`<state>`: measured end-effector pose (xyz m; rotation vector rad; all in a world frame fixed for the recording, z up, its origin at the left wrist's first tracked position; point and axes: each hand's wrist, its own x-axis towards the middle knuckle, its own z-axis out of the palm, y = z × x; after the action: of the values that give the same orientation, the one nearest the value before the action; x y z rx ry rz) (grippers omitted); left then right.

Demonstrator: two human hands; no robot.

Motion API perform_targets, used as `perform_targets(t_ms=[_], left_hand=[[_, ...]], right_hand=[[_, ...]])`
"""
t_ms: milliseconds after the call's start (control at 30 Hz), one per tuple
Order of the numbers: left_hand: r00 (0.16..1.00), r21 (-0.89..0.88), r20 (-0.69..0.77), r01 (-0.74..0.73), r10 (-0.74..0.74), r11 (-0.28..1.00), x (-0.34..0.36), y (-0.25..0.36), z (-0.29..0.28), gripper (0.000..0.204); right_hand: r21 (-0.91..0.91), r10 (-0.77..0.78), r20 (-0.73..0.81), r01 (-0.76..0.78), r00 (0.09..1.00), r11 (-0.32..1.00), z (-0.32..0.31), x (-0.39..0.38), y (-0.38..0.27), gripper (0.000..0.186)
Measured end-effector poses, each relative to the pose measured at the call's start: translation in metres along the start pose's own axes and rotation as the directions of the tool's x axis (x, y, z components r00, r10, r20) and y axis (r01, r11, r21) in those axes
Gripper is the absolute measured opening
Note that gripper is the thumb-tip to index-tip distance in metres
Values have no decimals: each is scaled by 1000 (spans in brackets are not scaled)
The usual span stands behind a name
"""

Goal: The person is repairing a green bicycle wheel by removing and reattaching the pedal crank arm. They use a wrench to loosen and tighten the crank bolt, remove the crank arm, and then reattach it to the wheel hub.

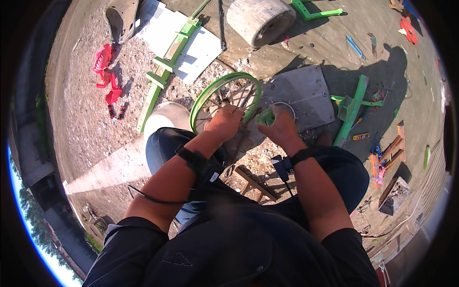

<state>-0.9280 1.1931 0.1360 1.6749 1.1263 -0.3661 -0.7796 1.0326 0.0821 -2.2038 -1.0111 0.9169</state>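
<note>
The left hand point(228, 117) has its grip closed on the near side of a spoked wheel point(225, 102) with a green rim, which stands tilted in front of the person's knees. The right hand point(283, 125), just beside the wheel, curls its grip around a small green object point(264, 116) whose kind I cannot tell. Beyond them lies a grey sheet point(313, 91), with a long green bar point(165, 71) off to the left.

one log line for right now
left hand: holding green-rimmed wheel | right hand: holding small green item, identity unclear | nearby: grey board, green beam
</note>
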Motion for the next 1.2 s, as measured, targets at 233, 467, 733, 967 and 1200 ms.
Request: perform_targets(t_ms=[233, 467, 733, 967, 1200], left_hand=[[991, -3, -23, -133, 133, 991, -16, -2, 47, 37], [976, 124, -29, -209, 214, 970, -16, -6, 64, 28], [952, 309, 50, -302, 302, 902, -22, -2, 60, 26], [755, 480, -507, -154, 416, 863, 8, 12, -33, 44], [965, 445, -239, 210, -111, 870, 31, -19, -87, 52]], right_hand=[[167, 30, 20, -33, 999, 985, -2, 1, -1, 64], [260, 88, -27, -78, 996, 963, 4, 2, -12, 61], [180, 141, 50, -147, 989, 973, 10, 4, -3, 51], [212, 7, -135, 22, 991, 977, 30, 5, 22, 42], [145, -41, -67, 50, 997, 988, 25, 6, 23, 37]])
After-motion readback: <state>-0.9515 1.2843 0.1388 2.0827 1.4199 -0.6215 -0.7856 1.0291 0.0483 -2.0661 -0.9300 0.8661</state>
